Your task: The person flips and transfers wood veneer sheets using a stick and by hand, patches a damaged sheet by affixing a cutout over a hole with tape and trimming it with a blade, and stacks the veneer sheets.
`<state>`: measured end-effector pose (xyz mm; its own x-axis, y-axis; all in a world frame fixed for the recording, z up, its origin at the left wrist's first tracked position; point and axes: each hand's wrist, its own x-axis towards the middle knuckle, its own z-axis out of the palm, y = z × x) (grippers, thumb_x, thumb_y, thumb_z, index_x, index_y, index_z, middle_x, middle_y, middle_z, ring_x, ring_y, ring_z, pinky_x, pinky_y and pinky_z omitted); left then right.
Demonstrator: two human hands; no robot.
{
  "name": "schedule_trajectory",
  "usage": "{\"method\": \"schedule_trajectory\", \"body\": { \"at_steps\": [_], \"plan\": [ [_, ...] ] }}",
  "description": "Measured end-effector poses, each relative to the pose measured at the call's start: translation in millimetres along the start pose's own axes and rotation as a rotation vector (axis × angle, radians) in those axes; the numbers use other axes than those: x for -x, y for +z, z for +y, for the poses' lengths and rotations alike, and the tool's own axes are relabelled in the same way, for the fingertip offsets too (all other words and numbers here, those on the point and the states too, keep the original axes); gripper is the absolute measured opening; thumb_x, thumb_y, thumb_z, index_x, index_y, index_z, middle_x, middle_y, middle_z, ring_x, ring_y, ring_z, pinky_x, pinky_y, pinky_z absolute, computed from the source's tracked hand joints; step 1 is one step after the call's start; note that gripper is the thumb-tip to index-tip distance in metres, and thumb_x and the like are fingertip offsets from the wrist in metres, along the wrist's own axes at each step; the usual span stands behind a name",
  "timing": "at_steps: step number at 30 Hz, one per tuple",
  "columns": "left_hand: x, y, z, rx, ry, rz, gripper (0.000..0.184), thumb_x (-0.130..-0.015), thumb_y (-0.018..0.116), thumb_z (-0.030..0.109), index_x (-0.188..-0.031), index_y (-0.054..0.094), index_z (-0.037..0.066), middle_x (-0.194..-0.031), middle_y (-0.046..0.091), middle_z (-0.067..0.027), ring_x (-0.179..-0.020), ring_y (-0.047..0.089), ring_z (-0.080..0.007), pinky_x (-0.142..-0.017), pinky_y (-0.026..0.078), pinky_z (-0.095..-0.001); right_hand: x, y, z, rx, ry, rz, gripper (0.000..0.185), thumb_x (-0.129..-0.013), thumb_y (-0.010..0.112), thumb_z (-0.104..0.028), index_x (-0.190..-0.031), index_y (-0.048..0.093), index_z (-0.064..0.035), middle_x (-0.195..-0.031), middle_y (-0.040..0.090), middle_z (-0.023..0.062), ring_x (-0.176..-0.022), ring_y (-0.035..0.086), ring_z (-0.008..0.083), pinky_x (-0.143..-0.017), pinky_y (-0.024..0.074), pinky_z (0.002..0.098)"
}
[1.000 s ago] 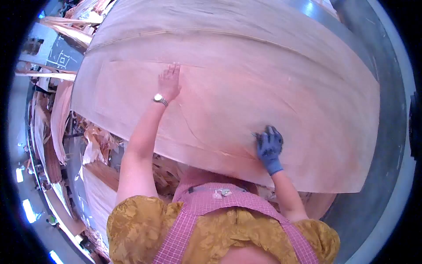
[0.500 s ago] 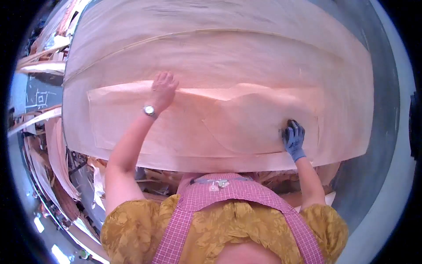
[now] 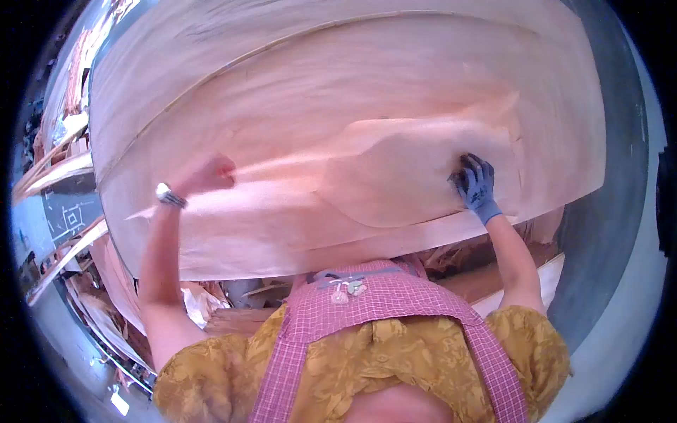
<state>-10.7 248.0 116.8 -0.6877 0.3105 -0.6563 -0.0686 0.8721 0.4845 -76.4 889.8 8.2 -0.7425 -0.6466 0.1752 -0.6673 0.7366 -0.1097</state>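
Note:
A thin, pale pinkish veneer piece (image 3: 388, 166) lies buckled on top of a much larger veneer sheet (image 3: 317, 77). My bare left hand (image 3: 211, 174), with a watch at the wrist, is closed at the left part of the smaller piece, and a taut fold runs rightward from its fingers. On the right part of that piece rests my right hand (image 3: 477, 181) in a blue-grey glove, its fingers bent and somewhat apart. Dark fingertips show against the veneer; nothing is seen held there.
Torn veneer strips (image 3: 67, 173) stick out past the sheet's left edge. Scraps (image 3: 204, 299) lie below the near edge. A grey surface (image 3: 620, 141) curves along the right side. Chalk-like marks show on a dark panel (image 3: 67, 215) at the left.
My left hand has moved left and down and closed, and the smaller piece has lifted into folds. My gloved right hand has shifted right and up in view. The camera view has also turned.

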Motion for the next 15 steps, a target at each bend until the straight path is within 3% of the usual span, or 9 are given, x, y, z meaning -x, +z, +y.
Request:
{"method": "schedule_trajectory", "body": {
  "at_steps": [3, 5, 7, 9, 11, 15],
  "plan": [
    [-5.1, -85.3, 31.5, 0.05, -0.068, -0.017, 0.017, -0.077, 0.072, 0.021, -0.086, 0.071, 0.006, -0.079, 0.068, -0.0054, -0.079, 0.061, -0.0121, -0.074, 0.049, -0.0303, 2.7, 0.6, 2.4, -0.003, -0.005, 0.047, 0.039, -0.078, 0.071, -0.029, -0.107, 0.056, -0.0089, -0.127, 0.053, 0.0108, -0.115, 0.051, 0.0326, -0.093, 0.0394, 0.0486],
    [-20.8, -124.5, 12.2, 0.172, -0.094, -0.044, 0.02, -0.077, 0.074, 0.021, -0.091, 0.07, 0.007, -0.088, 0.068, -0.0016, -0.085, 0.061, -0.0113, -0.079, 0.049, -0.0279, 1.9, 3.3, 2.9, -0.023, -0.027, 0.046, 0.039, -0.077, 0.072, -0.03, -0.106, 0.055, -0.0093, -0.126, 0.054, 0.0111, -0.114, 0.052, 0.0329, -0.093, 0.04, 0.0486],
    [-33.3, -158.2, 22.2, 0.011, -0.214, 0.139, 0.029, -0.077, 0.079, 0.028, -0.094, 0.066, 0.009, -0.094, 0.066, -0.0007, -0.088, 0.059, -0.0129, -0.083, 0.047, -0.0292, 1.0, 4.2, 3.0, -0.051, -0.029, 0.057, 0.04, -0.076, 0.073, -0.03, -0.105, 0.054, -0.0095, -0.125, 0.054, 0.0115, -0.113, 0.052, 0.0333, -0.092, 0.0404, 0.0488],
    [-67.6, -203.5, -8.5, 0.183, -0.019, 0.019, 0.028, -0.081, 0.076, 0.027, -0.098, 0.065, 0.008, -0.098, 0.065, -0.0016, -0.092, 0.059, -0.013, -0.086, 0.047, -0.0303, 1.6, 4.7, 3.9, -0.081, -0.009, 0.08, 0.04, -0.075, 0.073, -0.029, -0.104, 0.054, -0.0095, -0.124, 0.055, 0.0121, -0.113, 0.053, 0.0338, -0.092, 0.0407, 0.049],
    [-108.6, -251.6, -18.8, 0.116, 0.079, 0.043, 0.025, -0.086, 0.07, 0.025, -0.1, 0.065, 0.005, -0.099, 0.065, -0.003, -0.094, 0.06, -0.0145, -0.09, 0.047, -0.031, 7.0, 9.6, 9.7, -0.047, -0.044, 0.086, 0.041, -0.075, 0.073, -0.03, -0.105, 0.054, -0.0096, -0.123, 0.055, 0.0128, -0.113, 0.052, 0.0341, -0.093, 0.0407, 0.0491],
    [-173.1, -324.1, -12.2, -0.218, 0.122, 0.587, 0.034, -0.088, 0.064, 0.029, -0.111, 0.063, 0.004, -0.108, 0.066, -0.0108, -0.1, 0.062, -0.0208, -0.095, 0.046, -0.0342, 6.0, 8.4, 8.2, -0.061, -0.016, 0.066, 0.04, -0.075, 0.074, -0.029, -0.104, 0.054, -0.0091, -0.122, 0.056, 0.0122, -0.112, 0.053, 0.034, -0.092, 0.0411, 0.0486]
  ]
}}
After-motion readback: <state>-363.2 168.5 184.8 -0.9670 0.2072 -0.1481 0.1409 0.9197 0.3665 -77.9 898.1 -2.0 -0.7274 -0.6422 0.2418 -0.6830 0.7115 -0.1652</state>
